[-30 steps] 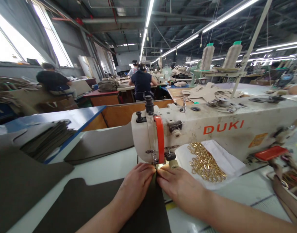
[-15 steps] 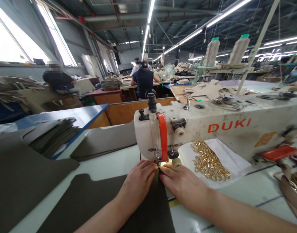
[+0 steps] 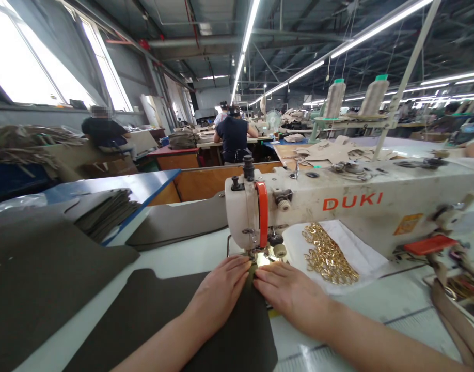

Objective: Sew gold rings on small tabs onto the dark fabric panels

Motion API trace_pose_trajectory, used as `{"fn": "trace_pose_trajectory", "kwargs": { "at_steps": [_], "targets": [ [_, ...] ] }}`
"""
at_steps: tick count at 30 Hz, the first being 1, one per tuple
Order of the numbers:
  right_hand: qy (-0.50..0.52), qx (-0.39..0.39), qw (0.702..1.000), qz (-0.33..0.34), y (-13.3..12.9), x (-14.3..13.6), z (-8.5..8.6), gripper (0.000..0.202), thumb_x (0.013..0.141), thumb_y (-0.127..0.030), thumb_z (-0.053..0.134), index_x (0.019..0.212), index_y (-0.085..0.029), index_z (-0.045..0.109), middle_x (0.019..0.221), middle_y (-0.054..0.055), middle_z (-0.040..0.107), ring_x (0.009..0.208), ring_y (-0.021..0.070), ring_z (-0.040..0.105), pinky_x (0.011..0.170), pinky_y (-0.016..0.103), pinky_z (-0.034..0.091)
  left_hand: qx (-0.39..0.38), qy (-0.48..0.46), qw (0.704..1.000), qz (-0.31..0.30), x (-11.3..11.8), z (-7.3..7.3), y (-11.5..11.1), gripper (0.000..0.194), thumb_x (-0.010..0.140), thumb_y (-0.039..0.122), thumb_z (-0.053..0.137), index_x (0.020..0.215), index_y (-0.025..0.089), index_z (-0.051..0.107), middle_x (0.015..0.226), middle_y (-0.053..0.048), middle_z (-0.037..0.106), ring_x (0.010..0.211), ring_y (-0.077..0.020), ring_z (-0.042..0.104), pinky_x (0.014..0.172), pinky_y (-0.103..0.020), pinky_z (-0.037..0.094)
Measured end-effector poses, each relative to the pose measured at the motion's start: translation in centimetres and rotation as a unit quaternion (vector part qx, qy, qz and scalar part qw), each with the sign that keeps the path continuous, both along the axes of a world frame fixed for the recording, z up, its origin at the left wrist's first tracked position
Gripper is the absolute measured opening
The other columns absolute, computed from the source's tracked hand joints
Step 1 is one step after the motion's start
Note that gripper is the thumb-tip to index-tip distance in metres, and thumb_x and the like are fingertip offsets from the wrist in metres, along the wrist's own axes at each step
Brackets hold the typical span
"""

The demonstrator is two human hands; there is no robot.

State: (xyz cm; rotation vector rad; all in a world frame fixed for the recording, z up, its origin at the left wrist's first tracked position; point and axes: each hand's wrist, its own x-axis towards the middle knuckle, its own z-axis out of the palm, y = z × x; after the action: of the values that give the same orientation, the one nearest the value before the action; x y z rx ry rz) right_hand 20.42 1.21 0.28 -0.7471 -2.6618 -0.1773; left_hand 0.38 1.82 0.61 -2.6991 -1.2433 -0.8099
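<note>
A dark grey-green material piece (image 3: 237, 336) lies under the needle area of a white sewing machine (image 3: 306, 199) marked DUKI. My left hand (image 3: 221, 287) rests on the piece left of the presser foot, its fingers together and fingertips pressed on the material. On the other side, my right hand (image 3: 289, 292) has its fingers close together, with the fingertips at the material's right edge. A small lamp glow lights the spot just beyond my fingertips. The needle itself is too small to make out.
Gold metal rings (image 3: 328, 256) lie on a white cloth (image 3: 364, 248) right of the machine head. More dark pieces (image 3: 47, 258) spread on the left, beside a stack (image 3: 105, 214). Thread cones (image 3: 374, 95) stand behind. A person (image 3: 235, 134) sits farther back.
The view has shifted slightly, so the machine head appears lower and farther right. Both hands stay by the needle area, with the material between them.
</note>
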Motion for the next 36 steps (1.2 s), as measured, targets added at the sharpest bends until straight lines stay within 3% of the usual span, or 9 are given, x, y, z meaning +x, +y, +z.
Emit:
{"fn": "trace_pose_trajectory", "kwargs": {
  "at_steps": [8, 20, 36],
  "targets": [
    [-0.026, -0.003, 1.000, 0.011, 0.3, -0.2, 0.2, 0.016, 0.088, -0.013, 0.057, 0.103, -0.010, 0.060, 0.114, 0.010, 0.064, 0.107, 0.0200, 0.056, 0.098, 0.033, 0.042, 0.027, 0.118, 0.992, -0.026, -0.5, -0.5, 0.1, 0.034, 0.088, 0.009, 0.041, 0.114, 0.011, 0.062, 0.117, -0.011, 0.067, 0.112, -0.0187, 0.060, 0.099, -0.032, 0.048],
    [-0.038, -0.014, 0.999, 0.003, 0.5, -0.5, 0.3, 0.009, 0.089, -0.012, 0.053, 0.095, -0.011, 0.059, 0.108, 0.010, 0.064, 0.107, 0.0189, 0.055, 0.097, 0.030, 0.042, 0.057, 0.091, 0.993, -0.038, -0.9, -1.3, 0.8, 0.036, 0.087, 0.010, 0.039, 0.111, 0.016, 0.065, 0.115, -0.007, 0.069, 0.109, -0.0173, 0.062, 0.098, -0.030, 0.047],
    [-0.028, -0.031, 0.999, 0.003, 0.8, -0.6, 0.2, 0.009, 0.088, -0.011, 0.054, 0.095, -0.010, 0.059, 0.109, 0.009, 0.063, 0.107, 0.0188, 0.054, 0.099, 0.029, 0.041, 0.090, 0.120, 0.988, -0.040, -0.7, -0.9, 0.9, 0.037, 0.088, 0.010, 0.036, 0.106, 0.013, 0.068, 0.108, -0.009, 0.071, 0.105, -0.0186, 0.064, 0.095, -0.030, 0.050]
  ]
}}
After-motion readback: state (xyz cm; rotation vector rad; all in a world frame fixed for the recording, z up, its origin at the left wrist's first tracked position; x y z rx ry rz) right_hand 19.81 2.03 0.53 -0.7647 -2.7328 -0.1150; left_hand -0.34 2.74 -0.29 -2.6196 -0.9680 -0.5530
